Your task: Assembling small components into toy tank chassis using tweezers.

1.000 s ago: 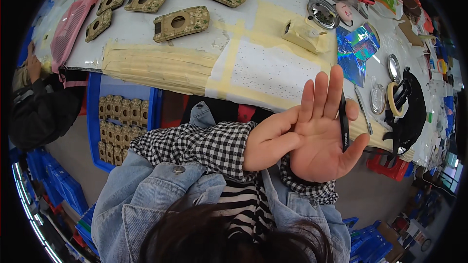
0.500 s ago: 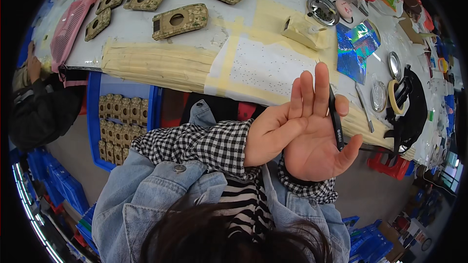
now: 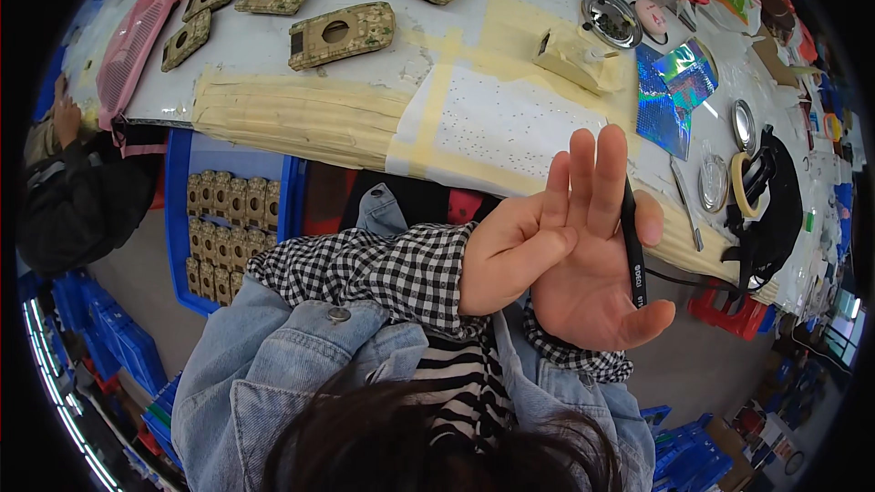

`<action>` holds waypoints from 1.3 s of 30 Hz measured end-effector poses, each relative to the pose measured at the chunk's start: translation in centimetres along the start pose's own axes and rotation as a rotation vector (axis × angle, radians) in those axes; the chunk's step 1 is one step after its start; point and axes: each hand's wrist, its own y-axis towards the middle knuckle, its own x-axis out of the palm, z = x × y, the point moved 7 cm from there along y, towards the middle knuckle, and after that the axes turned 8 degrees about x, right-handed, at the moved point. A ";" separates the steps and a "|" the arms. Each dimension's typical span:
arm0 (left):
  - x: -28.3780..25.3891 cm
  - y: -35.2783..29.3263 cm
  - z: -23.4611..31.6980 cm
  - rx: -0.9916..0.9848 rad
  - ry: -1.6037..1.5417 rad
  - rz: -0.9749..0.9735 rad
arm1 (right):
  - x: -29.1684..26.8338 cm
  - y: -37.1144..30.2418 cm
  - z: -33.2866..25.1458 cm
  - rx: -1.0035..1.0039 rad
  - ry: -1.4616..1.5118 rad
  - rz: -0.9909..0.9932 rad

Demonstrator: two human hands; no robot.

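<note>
My left hand (image 3: 512, 260) reaches across from the left and is closed on the little-finger side of my right hand, its thumb lying on the palm. My right hand (image 3: 588, 278) is palm up, fingers stretched toward the table and thumb out to the right. Black tweezers (image 3: 633, 251) pass between its index and middle fingers, down along the palm to the base of the thumb. Just beyond the fingertips lies a white sheet (image 3: 510, 118) dotted with small dark specks, taped to the table.
Several camouflage model tank hulls (image 3: 342, 35) lie at the far left beside a pink mesh basket (image 3: 146, 46). A blue tray (image 3: 178, 219) of similar parts sits below the table. Silver tweezers (image 3: 685, 202), a tape roll (image 3: 746, 184) and a round metal dish (image 3: 612, 18) are on the right.
Both hands have shifted slightly down, still together. The right hand's upright fingers have moved a little right, with the tweezers still between them. The whole view has shifted slightly.
</note>
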 end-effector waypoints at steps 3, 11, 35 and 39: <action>-1.4 -1.0 -2.1 0.073 0.140 -0.058 | -0.1 0.0 -0.2 0.041 0.139 -0.017; 0.9 0.9 1.1 0.452 0.090 -0.088 | -1.0 0.5 -0.3 0.095 0.524 0.208; 0.4 -0.6 0.2 0.214 0.140 -0.044 | 0.6 -0.6 0.6 0.023 0.181 -0.073; 0.5 -0.4 1.2 0.209 0.135 0.018 | 0.4 -0.7 0.4 0.108 0.118 0.020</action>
